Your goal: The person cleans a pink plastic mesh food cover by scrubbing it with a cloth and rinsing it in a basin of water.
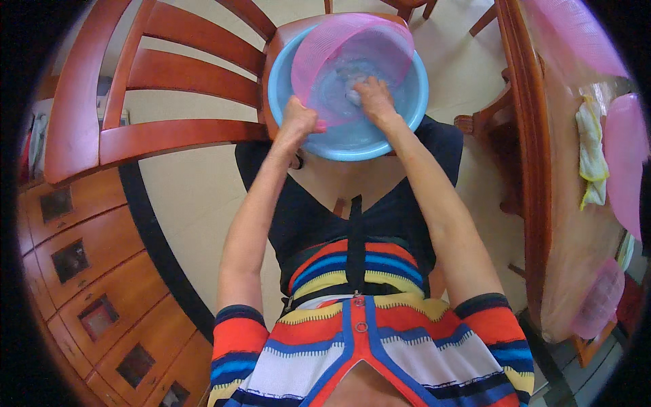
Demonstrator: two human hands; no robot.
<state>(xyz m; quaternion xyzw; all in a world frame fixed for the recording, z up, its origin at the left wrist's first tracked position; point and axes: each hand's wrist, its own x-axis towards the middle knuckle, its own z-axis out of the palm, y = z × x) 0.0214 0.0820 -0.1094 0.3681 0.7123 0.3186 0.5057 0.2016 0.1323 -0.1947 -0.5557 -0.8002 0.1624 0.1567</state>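
Note:
A light blue plastic basin (351, 152) holds water and rests on the seat of a wooden chair before me. A pink mesh plastic basket (318, 61) is tilted inside it, partly in the water. My left hand (301, 118) grips the basket's near rim at the basin's left side. Over the middle of the basin, my right hand (375, 99) holds a pale, wet cloth (354, 91) against the basket. Its fingertips and part of the cloth are blurred by the water.
The chair's slatted backrest (198, 71) rises at the left, above a wooden drawer cabinet (91, 264). At right, a wooden table (564, 229) bears a white and yellow cloth (591, 152), a pink plastic piece (625, 157) and a pink basket (600, 300).

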